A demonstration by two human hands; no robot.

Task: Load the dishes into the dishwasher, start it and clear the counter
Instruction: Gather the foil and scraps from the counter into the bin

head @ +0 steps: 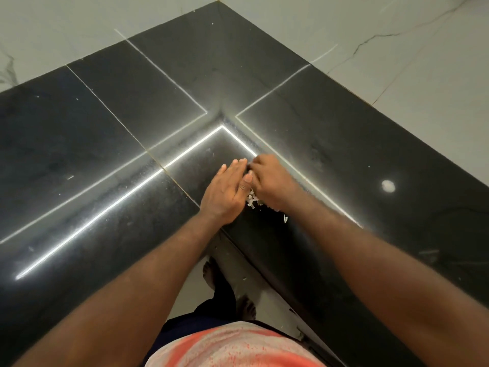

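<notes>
A black stone counter [111, 154] runs round an inner corner. My two hands meet on it near that corner's front edge. My left hand [227, 190] lies flat with straight fingers, its edge against a small heap of white scraps [252, 200]. My right hand [271, 181] is cupped over the scraps from the right, fingers bent; whether it grips any of them is hidden. One loose white scrap [285, 218] lies just nearer me. No dishes or dishwasher are in view.
Pale marble-look wall tiles [397, 49] rise behind the counter on both sides. Bright light strips [127, 197] reflect in the polished top. Below the counter edge I see the floor and my bare feet [211, 274].
</notes>
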